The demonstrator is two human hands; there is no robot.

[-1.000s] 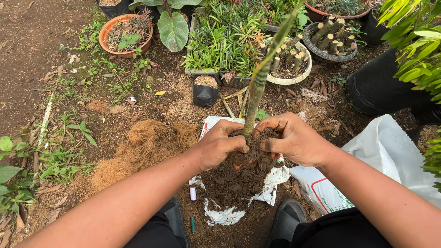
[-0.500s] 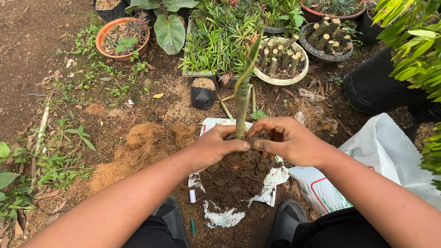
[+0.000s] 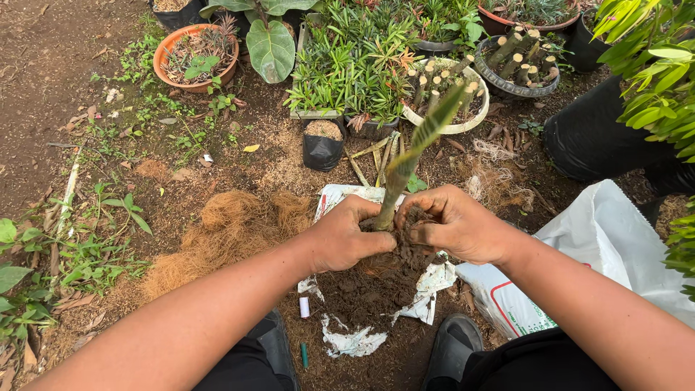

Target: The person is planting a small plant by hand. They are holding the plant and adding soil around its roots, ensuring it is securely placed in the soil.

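1. Nearest the camera, below the soil mound (image 3: 369, 286), a black shoe (image 3: 450, 352) rests on the ground; a small white cylinder (image 3: 304, 307) and a green pen-like stick (image 3: 304, 354) lie just left of the mound, beside torn white plastic (image 3: 351, 340).
2. The left hand (image 3: 346, 235) presses into the mound at the left of the plant stem (image 3: 394, 185), fingers curled tight against its base; the right hand (image 3: 455, 226) cups soil at the stem's right, fingers bent and pressed together on dirt.
3. The stem rises from the mound's top, between both hands, tilting right.
4. A white sack (image 3: 608, 253) lies right of the mound; coconut fibre (image 3: 217, 232) is heaped to its left.
5. Beyond the mound stands a small black grow bag (image 3: 323, 145); further off, a white pot of cut stems (image 3: 449, 98) and a terracotta pot (image 3: 194, 54).
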